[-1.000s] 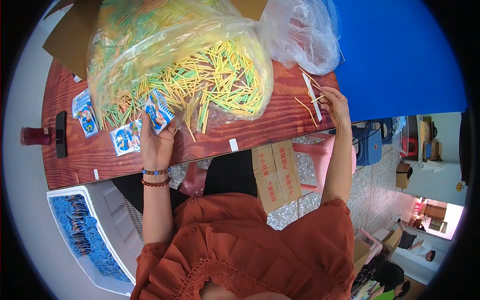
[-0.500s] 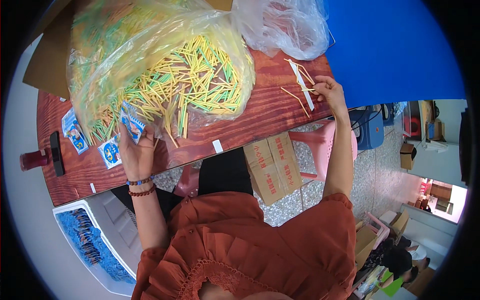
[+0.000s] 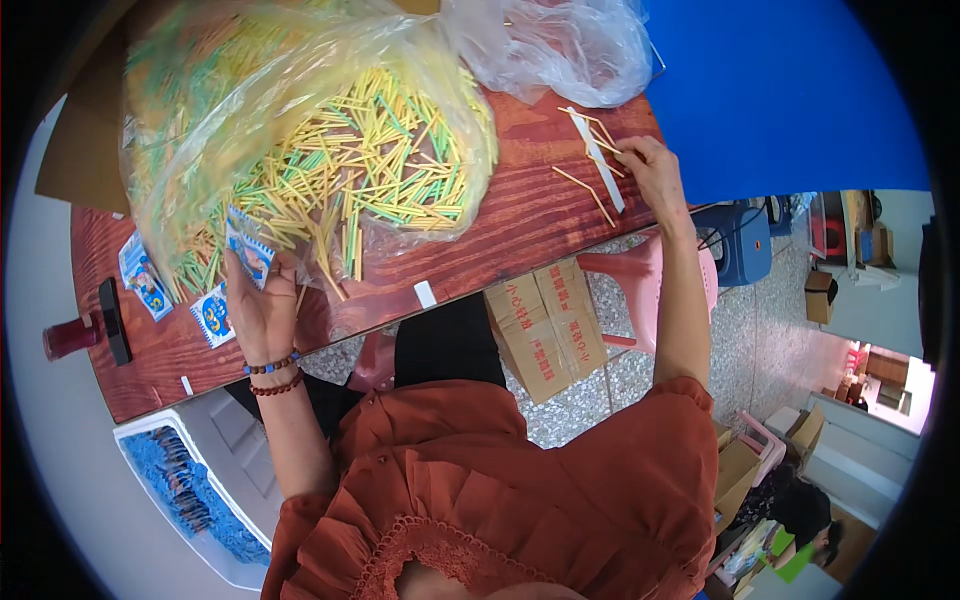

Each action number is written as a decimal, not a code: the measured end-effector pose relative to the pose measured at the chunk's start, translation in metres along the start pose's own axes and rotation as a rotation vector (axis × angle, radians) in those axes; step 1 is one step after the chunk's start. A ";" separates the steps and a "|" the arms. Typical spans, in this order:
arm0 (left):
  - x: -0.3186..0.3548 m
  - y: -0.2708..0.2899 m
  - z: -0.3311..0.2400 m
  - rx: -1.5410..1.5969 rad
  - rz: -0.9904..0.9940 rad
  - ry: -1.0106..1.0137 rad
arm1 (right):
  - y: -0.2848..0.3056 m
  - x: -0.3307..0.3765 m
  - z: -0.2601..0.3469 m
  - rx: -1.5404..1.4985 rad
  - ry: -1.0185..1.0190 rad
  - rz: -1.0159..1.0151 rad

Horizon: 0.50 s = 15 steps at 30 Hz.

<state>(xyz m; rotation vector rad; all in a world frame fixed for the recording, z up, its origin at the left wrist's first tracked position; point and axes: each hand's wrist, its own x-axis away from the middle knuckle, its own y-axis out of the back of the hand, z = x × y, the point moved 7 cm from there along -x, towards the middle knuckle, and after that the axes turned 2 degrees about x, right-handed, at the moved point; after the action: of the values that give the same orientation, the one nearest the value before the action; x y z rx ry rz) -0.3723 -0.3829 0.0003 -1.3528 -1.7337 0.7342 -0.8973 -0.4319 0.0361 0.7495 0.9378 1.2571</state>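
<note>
My left hand (image 3: pixel 265 312) is raised at the table's near left edge, its fingers closed on a small blue-and-white packet (image 3: pixel 250 246). Beside it lie two similar packets, one near packet (image 3: pixel 214 316) and one further left packet (image 3: pixel 146 277). My right hand (image 3: pixel 655 182) is at the table's right end, thumb and fingertips pinched at a thin yellow stick (image 3: pixel 603 147). Under that stick runs a narrow white strip (image 3: pixel 597 165), and a bent yellow stick (image 3: pixel 588 190) rests to its left. A heap of yellow and green sticks (image 3: pixel 400 160) spills from a clear plastic bag (image 3: pixel 250 110).
Another crumpled clear bag (image 3: pixel 560 50) sits at the back. A dark phone-like slab (image 3: pixel 114 320) and a red jar (image 3: pixel 70 338) are at the left end. Below are a carton (image 3: pixel 545 330), a pink stool (image 3: pixel 650 300) and a white foam box (image 3: pixel 195 490). A person (image 3: pixel 790 525) is behind at lower right.
My right hand has shifted slightly further in over the sticks by the white strip, fingertips higher along it. My left hand keeps its packet. The whole view has moved a little.
</note>
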 end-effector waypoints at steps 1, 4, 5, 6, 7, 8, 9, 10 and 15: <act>0.000 0.002 0.001 0.009 0.036 0.021 | 0.007 0.001 0.003 0.012 0.060 -0.047; 0.003 -0.002 0.009 0.096 0.022 0.051 | 0.029 0.009 0.063 -0.319 -0.018 -0.074; 0.002 -0.009 0.014 0.066 0.023 0.039 | 0.037 0.014 0.096 -0.387 0.041 -0.063; 0.002 -0.015 0.019 0.040 0.027 0.039 | 0.041 0.016 0.130 -0.446 0.091 -0.057; 0.004 -0.021 0.022 0.046 0.052 0.036 | 0.038 0.015 0.161 -0.465 0.109 -0.048; 0.006 -0.024 0.019 0.052 0.076 0.027 | 0.030 0.015 0.209 -0.504 0.294 -0.004; 0.009 -0.022 0.015 0.039 0.082 0.013 | 0.023 0.019 0.253 -0.535 0.478 0.038; 0.010 -0.023 0.012 0.042 0.083 -0.003 | 0.017 0.018 0.281 -0.577 0.520 0.069; 0.020 -0.015 0.002 -0.062 -0.074 -0.083 | -0.012 0.009 0.358 -0.625 0.756 0.089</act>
<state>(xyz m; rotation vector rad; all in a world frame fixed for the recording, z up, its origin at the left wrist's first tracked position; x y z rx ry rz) -0.3842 -0.3679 0.0164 -1.3084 -1.8755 0.7099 -0.5711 -0.4140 0.1824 -0.2091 1.0120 1.8365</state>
